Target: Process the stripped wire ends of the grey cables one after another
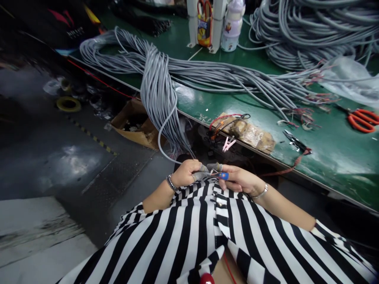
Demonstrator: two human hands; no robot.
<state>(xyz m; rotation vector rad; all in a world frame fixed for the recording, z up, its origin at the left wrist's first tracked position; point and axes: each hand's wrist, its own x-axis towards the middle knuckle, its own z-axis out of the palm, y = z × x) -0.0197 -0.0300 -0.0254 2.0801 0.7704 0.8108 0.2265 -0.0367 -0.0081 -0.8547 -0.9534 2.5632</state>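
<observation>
My left hand [187,173] is closed around the end of a grey cable [162,148], which loops down from the hanging bundle. Facing it, my right hand [241,180] pinches the thin wires at that cable's end, just in front of my striped shirt. Grey covers wrap some fingertips of both hands, and a small blue piece [224,176] sits at my right fingers; I cannot tell whether it is a wrap or something held. The large grey cable bundle [158,79] lies folded over the table edge, its stripped ends [304,114] fanning out to the right.
On the green table [334,157] lie orange-handled scissors [363,120], pliers [296,142] on a reddish strap, and a taped cardboard piece [254,136] at the edge. A pink clip [228,144] hangs there. Coiled cables [310,35] stand behind. Below is a cardboard box [133,128].
</observation>
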